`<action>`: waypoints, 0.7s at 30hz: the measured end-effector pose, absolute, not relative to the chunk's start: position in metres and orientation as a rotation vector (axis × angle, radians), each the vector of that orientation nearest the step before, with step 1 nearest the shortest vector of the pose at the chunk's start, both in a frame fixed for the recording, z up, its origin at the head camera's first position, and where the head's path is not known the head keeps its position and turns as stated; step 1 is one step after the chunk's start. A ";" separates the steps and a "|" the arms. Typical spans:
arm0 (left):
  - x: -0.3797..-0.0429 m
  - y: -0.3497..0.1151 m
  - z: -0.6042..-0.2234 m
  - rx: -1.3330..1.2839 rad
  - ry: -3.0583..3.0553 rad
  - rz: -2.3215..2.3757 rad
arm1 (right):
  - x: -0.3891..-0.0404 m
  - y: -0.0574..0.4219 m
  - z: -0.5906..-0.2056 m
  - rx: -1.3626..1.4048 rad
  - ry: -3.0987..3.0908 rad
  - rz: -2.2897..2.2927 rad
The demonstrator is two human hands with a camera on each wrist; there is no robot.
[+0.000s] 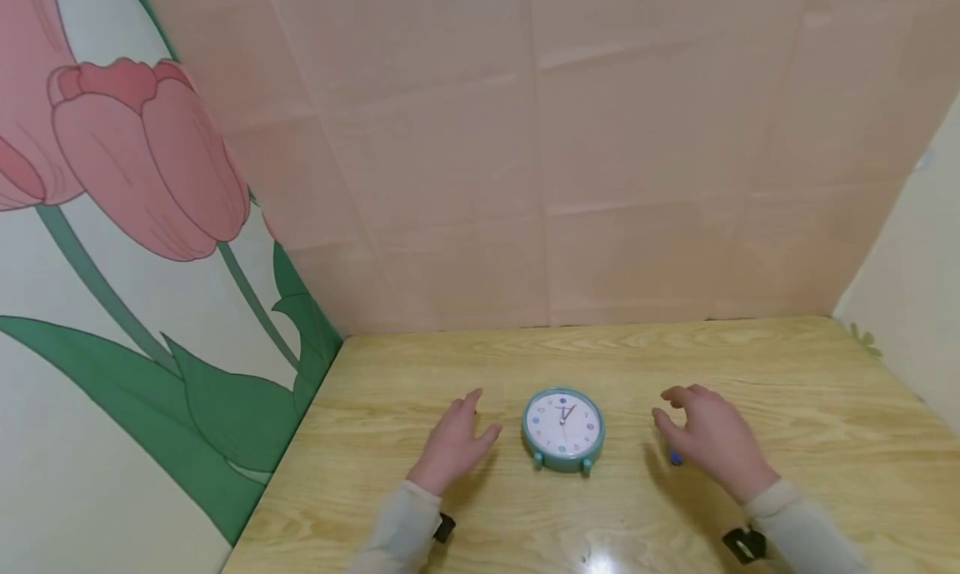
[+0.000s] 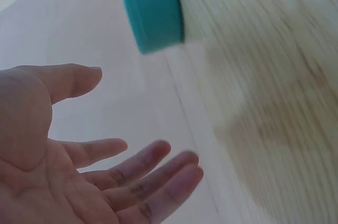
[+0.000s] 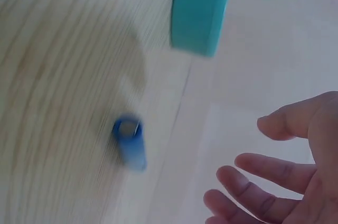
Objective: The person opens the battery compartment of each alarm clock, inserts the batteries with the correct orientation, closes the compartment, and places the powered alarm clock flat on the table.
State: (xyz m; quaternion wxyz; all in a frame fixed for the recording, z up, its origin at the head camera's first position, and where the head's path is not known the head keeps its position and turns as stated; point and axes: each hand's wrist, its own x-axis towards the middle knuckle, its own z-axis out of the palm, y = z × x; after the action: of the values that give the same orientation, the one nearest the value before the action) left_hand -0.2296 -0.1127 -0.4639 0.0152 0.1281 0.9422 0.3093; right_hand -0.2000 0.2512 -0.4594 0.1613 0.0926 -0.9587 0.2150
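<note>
Blue object (image 1: 677, 457) partly behind right hand (image 1: 716, 436)

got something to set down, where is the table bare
The table is bare between clock and pink wall, and in front, between the sleeves. Crowded: left of the clock by the left grip, right of it where a blue item lies by the right grip.

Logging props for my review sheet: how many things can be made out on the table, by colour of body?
Teal: 1 (clock)
Blue: 1 (small object, too blurred to identify)
Total: 2
</note>
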 end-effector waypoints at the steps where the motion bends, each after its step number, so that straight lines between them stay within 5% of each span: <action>1: -0.229 -0.110 -0.463 0.404 2.920 0.965 | -0.200 0.247 -0.459 0.260 -2.747 0.658; 21: -0.221 -0.062 -0.476 0.442 2.834 0.883 | -0.203 0.186 -0.475 0.258 -2.906 0.960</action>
State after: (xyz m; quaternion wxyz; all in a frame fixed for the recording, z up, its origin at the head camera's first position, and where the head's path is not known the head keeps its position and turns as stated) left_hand -0.2212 -0.0618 -0.4756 0.0702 0.1469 0.9420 0.2934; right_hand -0.2034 0.1863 -0.4748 0.0354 0.0839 -0.9456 0.3123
